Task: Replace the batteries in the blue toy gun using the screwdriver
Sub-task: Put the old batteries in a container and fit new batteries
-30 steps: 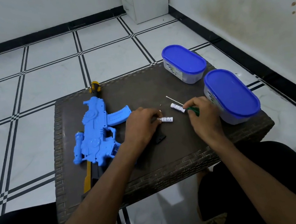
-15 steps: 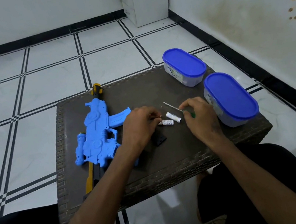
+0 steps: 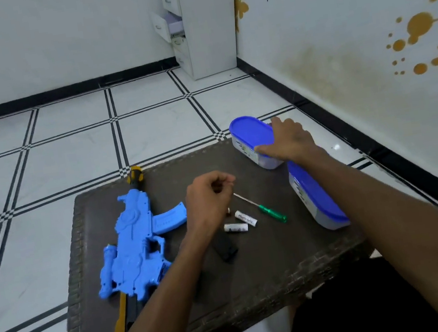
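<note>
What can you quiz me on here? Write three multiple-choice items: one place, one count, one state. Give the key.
1. Where is the screwdriver?
A. on the table, between the batteries and the near tub
B. on the toy gun
C. in the right hand

2. How many white batteries lie on the table?
A. one
B. two
C. four

3. How are the lids of the near tub and the far tub?
A. both on
B. both off
C. one off

Key:
1 A, its green handle lies on the tabletop.
2 B, two white cells lie close together.
3 A, a blue lid covers each.
</note>
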Tool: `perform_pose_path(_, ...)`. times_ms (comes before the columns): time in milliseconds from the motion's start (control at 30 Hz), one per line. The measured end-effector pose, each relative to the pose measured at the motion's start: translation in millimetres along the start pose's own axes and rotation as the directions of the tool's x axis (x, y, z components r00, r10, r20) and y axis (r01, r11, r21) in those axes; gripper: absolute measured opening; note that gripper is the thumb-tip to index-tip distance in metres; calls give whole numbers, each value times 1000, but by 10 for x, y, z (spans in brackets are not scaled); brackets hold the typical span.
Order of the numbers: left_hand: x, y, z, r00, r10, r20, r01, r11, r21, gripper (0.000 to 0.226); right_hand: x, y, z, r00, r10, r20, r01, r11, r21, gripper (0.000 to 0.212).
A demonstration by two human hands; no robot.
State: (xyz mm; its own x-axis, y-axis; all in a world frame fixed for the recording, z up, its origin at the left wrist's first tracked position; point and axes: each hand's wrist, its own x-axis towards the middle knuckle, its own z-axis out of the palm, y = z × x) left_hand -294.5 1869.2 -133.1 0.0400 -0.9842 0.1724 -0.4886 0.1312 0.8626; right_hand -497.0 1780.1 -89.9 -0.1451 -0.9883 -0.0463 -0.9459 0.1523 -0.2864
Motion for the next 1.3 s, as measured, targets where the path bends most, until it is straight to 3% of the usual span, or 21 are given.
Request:
perform_pose_path(67,120,1,-12,999,-2,-33,2,1000,-8,16,158,-8,-17,993,-12,116,21,997,-76,95)
perform_pose_path(200,289,-40,-24,998,-35,-50,34,999,-23,17,313,-28,11,982,-65,177,98,978,-184,79)
perform_pose_path(500,331,-156,-22,993,-104,-54,104,995,-11,24,277,-26,87,944,-221,244,248,965,-87,77)
perform_pose_path(667,219,-125,10,998,-52,32,51,998,45,20,131,143,-14,965,-171,199,162,985,63,79)
perform_pose_path(933,-144,190,418,972,-59,229,73,996,-53,18,-268,729,-190,969,-18,247,19,1000,-1,77)
perform_pose_path(1133,-470,353,687,928,-104,357,163,976,-141,34,-457,817,-210,964,27,264,-62,990,127,62)
perform_pose_path(1300,-624,396,717,916,-65,396,126,983,-130,61,-581,800,-188,961,64,268,-109,982,156,59)
